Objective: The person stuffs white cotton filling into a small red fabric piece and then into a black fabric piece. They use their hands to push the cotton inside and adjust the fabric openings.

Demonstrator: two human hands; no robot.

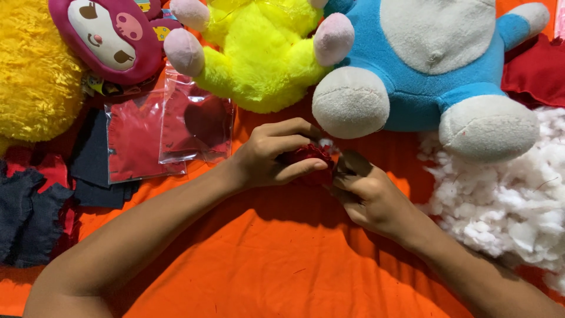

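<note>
Head view: we see both hands meeting near the middle of the orange cloth [265, 259]. Our left hand [273, 156] is curled closed around a small red piece [309, 154], thumb beneath and fingers over the top. Our right hand [368, 197] is pinched shut against the piece's right side; what its fingertips hold there we cannot tell. A wisp of white shows just above the piece.

Handling note: we judge the piece soft and easily crushed, so a light, steady left grip with the right fingertips working at one spot would suit best.

Surroundings: white stuffing [506, 200] is heaped toward the right edge, close to the right forearm. A blue plush [424, 65] lies along the far edge, its grey foot just beyond the hands, crowding them most. Beside it lie a yellow plush [259, 59], a maroon plush [112, 38] and yellow fur [35, 76]. Clear bags [170, 132] holding red shapes and dark scraps [26, 215] lie toward the left edge, well apart from the hands.
</note>
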